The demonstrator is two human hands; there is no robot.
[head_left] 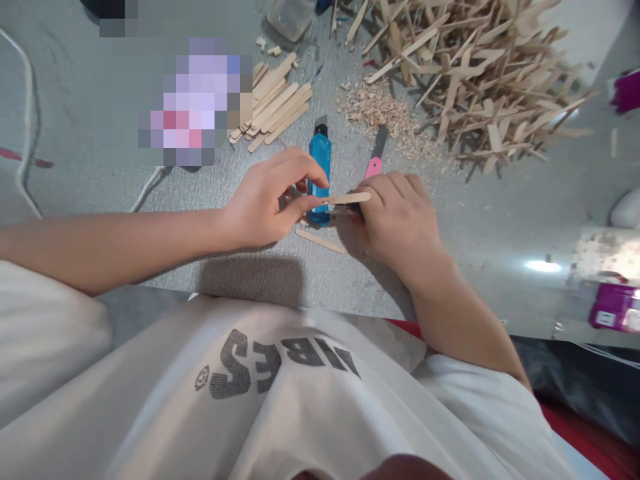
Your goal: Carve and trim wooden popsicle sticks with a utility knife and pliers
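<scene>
Landmark: the blue cutter [320,163] on the bench [100,180]; left of it the left hand [265,203], fingers pinching a wooden stick [347,198] held across its lower end; right, the right hand [397,217], fingers closed on the stick's other end; beyond, a pink cutter [375,157].

A pale wooden craft stick [347,198] lies level, crosswise (flat face up, rounded end showing), held off the grey desk [100,167] just above a blue utility knife [320,167].
</scene>
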